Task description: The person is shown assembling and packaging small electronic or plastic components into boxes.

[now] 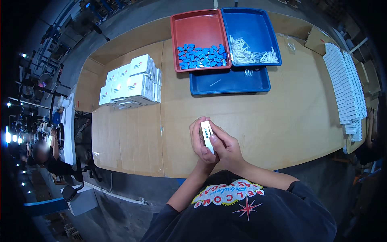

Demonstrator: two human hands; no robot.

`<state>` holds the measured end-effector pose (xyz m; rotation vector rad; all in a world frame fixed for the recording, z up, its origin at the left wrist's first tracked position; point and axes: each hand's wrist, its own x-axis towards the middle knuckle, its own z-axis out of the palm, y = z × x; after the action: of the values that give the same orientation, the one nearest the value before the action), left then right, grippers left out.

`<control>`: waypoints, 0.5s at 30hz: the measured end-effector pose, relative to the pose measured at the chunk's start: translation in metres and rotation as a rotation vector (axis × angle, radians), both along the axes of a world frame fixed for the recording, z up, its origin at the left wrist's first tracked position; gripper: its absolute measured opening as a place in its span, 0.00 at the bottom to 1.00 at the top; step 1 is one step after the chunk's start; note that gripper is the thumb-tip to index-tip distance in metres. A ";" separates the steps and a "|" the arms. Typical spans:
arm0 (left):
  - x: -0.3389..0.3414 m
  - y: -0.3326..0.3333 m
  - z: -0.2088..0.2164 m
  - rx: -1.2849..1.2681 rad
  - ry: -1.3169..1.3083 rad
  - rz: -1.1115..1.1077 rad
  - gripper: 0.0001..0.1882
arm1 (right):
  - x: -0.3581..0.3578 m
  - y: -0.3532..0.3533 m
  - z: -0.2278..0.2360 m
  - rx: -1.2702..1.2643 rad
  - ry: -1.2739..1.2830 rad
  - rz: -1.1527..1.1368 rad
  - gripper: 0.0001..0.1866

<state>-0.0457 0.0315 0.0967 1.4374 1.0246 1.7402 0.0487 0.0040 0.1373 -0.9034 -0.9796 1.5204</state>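
Observation:
Between both palms, near the table's front edge, I hold a small white box (207, 137) with dark print on its narrow side. My left hand (197, 139) is wrapped along its left side, fingers closed around it. My right hand (227, 146) grips it from the right, with the thumb pressed on the near part of the box. The fingers hide much of the box's faces. Beyond my hands sits a shallow blue tray (229, 89) with a thin clear stick and a small clear piece in it.
A red tray (197, 28) of small blue parts and a blue tray (250, 24) of white sticks stand at the back. White boxes (135, 86) are stacked at left; rows of white pieces (342, 88) line the right edge. Cardboard (125, 141) covers the table. Another person (44, 155) sits far left.

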 end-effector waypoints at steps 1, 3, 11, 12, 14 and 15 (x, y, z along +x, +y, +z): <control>-0.001 0.000 0.000 0.000 -0.001 -0.001 0.47 | 0.001 -0.001 -0.001 0.063 -0.063 -0.010 0.27; -0.003 -0.002 -0.001 0.008 0.038 0.012 0.41 | 0.002 -0.002 -0.002 0.126 -0.127 -0.020 0.27; -0.007 -0.005 0.006 -0.074 0.204 0.028 0.51 | 0.011 0.006 0.001 0.198 -0.277 0.050 0.26; -0.007 -0.003 0.005 -0.084 0.189 -0.009 0.54 | 0.012 0.008 0.001 0.197 -0.276 0.049 0.26; -0.006 0.003 -0.002 -0.032 0.249 -0.019 0.57 | 0.018 0.013 0.000 -0.010 -0.137 0.087 0.27; -0.006 0.005 -0.005 0.021 0.310 -0.026 0.60 | 0.023 0.016 -0.002 -0.010 -0.137 0.083 0.27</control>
<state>-0.0516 0.0365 0.0914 1.7634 1.1422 1.5440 0.0714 0.0202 0.1355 -0.9951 -1.1214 1.5500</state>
